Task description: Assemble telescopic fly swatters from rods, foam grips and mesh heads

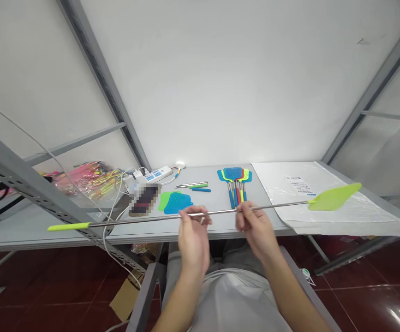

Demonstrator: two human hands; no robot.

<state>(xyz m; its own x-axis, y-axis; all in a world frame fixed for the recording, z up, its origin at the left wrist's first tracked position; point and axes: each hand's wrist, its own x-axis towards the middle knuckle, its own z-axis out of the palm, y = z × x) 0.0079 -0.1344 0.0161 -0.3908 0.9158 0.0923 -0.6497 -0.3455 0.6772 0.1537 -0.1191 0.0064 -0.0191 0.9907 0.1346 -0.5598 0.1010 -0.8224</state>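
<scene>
A telescopic fly swatter [220, 212] stretches almost level across the view, its metal rod pulled out long. Its yellow-green grip points left, and its yellow-green flap is at the right, over the white bag. My left hand [194, 242] has its thumb and fingers around the middle of the rod. Further right, my right hand [257, 228] pinches the same rod between thumb and fingers. Behind the hands lies a group of fly swatters [234, 174] with blue, yellow and red parts. Loose blue and green swatter heads [179, 203] lie left of them.
Loose handles and rods [200, 186] lie near a white power strip [158, 174]. A blurred-out dark object [145, 200] is beside cables. The white plastic bag [296, 184] covers the table's right side. A grey metal post [30, 180] rises at left, before bagged colourful items [89, 180].
</scene>
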